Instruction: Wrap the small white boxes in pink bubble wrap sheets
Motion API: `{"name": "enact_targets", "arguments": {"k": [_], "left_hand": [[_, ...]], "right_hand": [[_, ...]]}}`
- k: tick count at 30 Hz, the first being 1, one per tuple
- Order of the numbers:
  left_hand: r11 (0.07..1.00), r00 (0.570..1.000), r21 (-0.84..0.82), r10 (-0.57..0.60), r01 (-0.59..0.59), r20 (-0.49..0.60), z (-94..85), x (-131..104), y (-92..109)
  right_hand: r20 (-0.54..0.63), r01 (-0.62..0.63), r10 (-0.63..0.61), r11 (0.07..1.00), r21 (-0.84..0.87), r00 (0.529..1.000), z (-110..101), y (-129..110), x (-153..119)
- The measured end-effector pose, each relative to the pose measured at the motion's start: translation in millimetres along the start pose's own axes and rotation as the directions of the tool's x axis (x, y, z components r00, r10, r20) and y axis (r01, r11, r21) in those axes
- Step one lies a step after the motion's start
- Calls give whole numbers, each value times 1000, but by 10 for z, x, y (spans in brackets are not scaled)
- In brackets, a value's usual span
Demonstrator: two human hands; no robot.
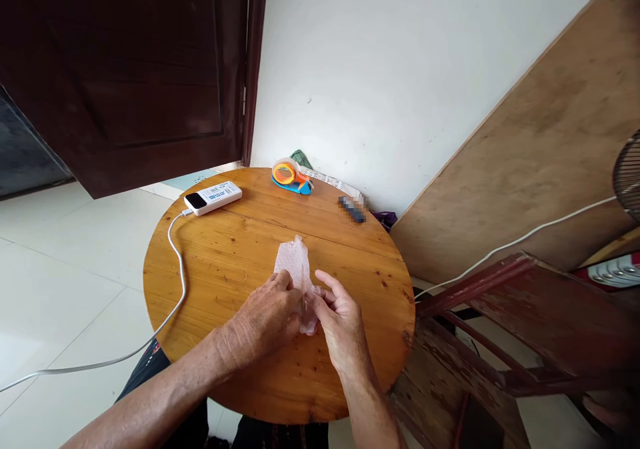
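A piece of pale pinkish, see-through bubble wrap (293, 260) is held above the near middle of the round wooden table (210, 262). My left hand (270, 307) is closed on its left side, fingers curled and knuckles up. From the right, my right hand (343, 315) pinches the wrap between thumb and fingers, with one finger stretched away. The two hands almost meet at the lower part of the wrap, while its upper end sticks out beyond them. Whether anything lies inside the wrap I cannot tell.
A white power bank (215, 198) with a white cable (181, 282) lies at the table's back left. Near the wall stands an orange and blue tape dispenser (293, 177), with a blurred dark object (352, 209) to its right. A wooden chair (490, 322) is at the right.
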State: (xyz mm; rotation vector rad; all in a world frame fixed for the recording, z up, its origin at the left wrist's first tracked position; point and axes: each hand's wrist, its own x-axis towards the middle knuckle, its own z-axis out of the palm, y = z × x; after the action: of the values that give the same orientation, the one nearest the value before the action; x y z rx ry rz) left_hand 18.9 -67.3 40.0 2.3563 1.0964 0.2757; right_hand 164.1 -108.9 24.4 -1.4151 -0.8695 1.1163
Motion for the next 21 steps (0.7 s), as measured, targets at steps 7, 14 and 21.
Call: {"name": "enact_targets", "arguments": {"k": [7,14,21], "left_hand": [[978,993,-210,-29,4,-114,55,-29,-48],[854,956,-519,-129,-27,-262,193,-106,-144],[928,924,-371,-177,42,-338,325,-78,-51]], "right_hand": [[194,57,-22,982,-181,981,-76,-118,-101],[323,235,-113,900,-368,939,-111,-138,-191],[385,338,-149,807,-485,911,-159,-159,-156]]}}
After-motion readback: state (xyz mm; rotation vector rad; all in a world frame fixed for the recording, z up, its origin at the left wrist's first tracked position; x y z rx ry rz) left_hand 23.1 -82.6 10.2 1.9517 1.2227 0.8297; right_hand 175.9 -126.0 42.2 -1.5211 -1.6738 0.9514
